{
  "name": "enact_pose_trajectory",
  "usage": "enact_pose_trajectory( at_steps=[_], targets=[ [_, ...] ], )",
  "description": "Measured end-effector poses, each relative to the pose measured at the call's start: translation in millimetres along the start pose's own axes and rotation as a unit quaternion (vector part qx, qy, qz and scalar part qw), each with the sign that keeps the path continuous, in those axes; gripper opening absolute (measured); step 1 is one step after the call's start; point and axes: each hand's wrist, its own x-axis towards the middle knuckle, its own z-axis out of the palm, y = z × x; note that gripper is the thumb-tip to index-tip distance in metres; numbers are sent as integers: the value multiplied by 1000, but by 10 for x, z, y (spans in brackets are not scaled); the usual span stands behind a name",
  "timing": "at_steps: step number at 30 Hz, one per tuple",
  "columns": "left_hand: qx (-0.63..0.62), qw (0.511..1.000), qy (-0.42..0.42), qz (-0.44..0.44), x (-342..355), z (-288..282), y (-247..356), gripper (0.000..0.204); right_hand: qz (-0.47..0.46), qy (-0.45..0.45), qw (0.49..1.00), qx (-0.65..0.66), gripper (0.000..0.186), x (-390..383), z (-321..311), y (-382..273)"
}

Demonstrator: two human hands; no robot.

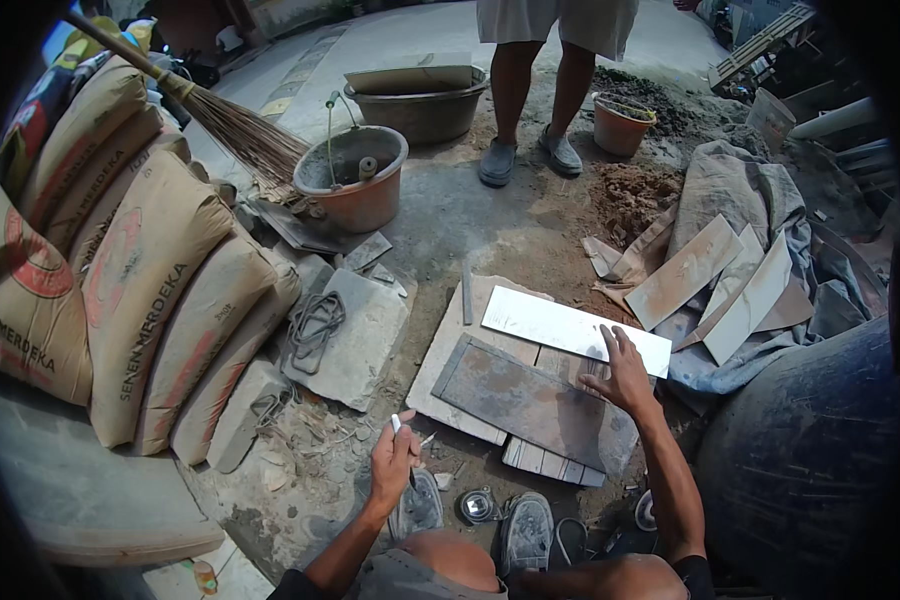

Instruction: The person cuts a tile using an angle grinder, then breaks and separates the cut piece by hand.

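My left hand [395,458] is closed around a slim pen-like tool [397,424], white at its upper end and dark below the fist. It is held in the air left of the boards, above my shoe. My right hand [622,375] lies with fingers spread on the near edge of a white tile strip [540,318], towards its right end. The strip rests at a slant on pale boards [432,378]. Nearer to me, a dirty grey-brown tile slab [510,395] lies on the same boards, partly under my right hand's shadow. A thin grey bar [467,292] lies by the strip's left end.
A tape measure [478,505] sits between my shoes. Cut tile pieces [685,272] lie on a grey cloth [745,190] at right, near a dark barrel [810,460]. Sacks [150,290] are stacked left. Beyond stand a bucket [375,200], a tub [415,115] and another person [515,95].
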Motion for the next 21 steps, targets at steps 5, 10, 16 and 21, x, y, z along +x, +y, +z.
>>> enact_pose_trajectory(
  at_steps=[5,10,16,21],
  targets=[
    [151,985,79,38,316,-340,-255,27,-4,11,995,-104,110,168,-98,918],
    [247,963,94,58,88,-371,-530,28,-59,4,988,-140,110,286,-91,1127],
    [274,950,73,129,-226,-353,-218,29,-139,64,986,-69,80,437,-368,1040],
    [224,956,115,154,-613,-516,-3,29,-171,23,974,-143,73,439,-556,716]
  ],
)
